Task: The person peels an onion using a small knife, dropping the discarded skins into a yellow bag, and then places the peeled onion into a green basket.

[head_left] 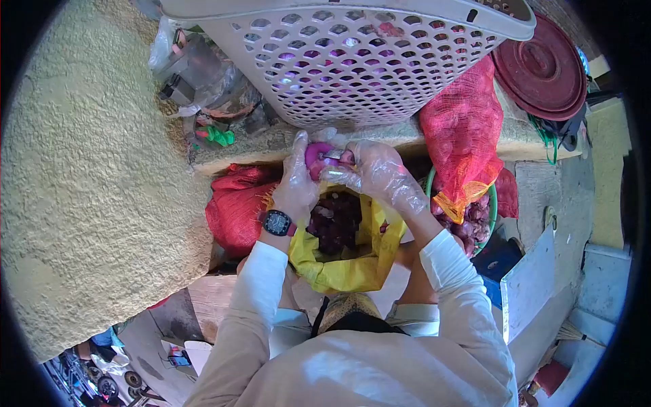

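Both my hands wear clear plastic gloves and meet just above a yellow sack point(339, 275). My left hand point(296, 180), with a black watch at the wrist, is closed round a bright purple onion point(315, 157). In my right hand point(386, 178), the fingers are curled round a small knife, most of it hidden; its short blade point(333, 154) lies against the onion. Dark red onion skins point(332, 224) fill the inside of the open sack, which stands between my legs.
A white perforated basket point(352, 61) holding purple onions stands on the ledge ahead. Right of my hands, a red mesh bag point(464, 115) hangs over a green-rimmed tub point(494, 210) of onions. A red sack point(237, 214) lies left; a maroon lid point(542, 64) rests far right.
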Demonstrator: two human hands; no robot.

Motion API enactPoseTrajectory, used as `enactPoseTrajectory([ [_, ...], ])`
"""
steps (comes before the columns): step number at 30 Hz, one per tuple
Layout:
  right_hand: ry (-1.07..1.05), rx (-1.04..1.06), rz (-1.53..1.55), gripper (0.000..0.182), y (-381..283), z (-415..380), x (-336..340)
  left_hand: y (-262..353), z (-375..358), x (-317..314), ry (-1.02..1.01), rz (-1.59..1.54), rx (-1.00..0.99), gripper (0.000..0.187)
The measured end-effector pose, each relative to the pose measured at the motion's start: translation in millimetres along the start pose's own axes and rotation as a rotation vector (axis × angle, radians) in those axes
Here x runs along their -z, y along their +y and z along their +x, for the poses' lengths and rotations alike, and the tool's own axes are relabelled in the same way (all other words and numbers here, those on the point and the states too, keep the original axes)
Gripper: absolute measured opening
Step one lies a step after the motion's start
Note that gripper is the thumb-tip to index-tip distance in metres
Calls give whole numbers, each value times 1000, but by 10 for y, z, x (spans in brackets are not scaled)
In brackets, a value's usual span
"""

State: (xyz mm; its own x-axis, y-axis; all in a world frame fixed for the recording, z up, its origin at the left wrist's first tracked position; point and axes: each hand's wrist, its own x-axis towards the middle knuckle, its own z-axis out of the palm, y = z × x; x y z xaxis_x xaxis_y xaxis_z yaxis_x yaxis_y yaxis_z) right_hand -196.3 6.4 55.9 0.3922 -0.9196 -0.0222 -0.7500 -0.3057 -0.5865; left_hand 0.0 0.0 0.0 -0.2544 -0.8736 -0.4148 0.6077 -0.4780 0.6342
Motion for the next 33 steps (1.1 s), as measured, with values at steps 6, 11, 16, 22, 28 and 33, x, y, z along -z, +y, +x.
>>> enactPoseTrajectory([
  [6, 19, -17, -9, 51, 71, 15, -68, -37, -56, -135, 114, 9, -89, 46],
  [11, 33, -12, 0, 53, 31, 19, -47, -54, -39, -98, 82, 86, -147, 43],
  [16, 27, -29, 32, 56, -14, 25, -29, -37, 16, -101, 98, -83, -54, 42],
  [22, 18, -35, 18, 60, 29, 51, -93, -58, 38, 0, 46, -91, -57, 41],
  [28, 24, -44, 44, 63, 28, 39, -90, -66, 5, -55, 52, -52, -106, 40],
  [33, -19, -86, 70, 58, -53, 33, 8, -48, 5, -60, 50, -87, -98, 39],
])
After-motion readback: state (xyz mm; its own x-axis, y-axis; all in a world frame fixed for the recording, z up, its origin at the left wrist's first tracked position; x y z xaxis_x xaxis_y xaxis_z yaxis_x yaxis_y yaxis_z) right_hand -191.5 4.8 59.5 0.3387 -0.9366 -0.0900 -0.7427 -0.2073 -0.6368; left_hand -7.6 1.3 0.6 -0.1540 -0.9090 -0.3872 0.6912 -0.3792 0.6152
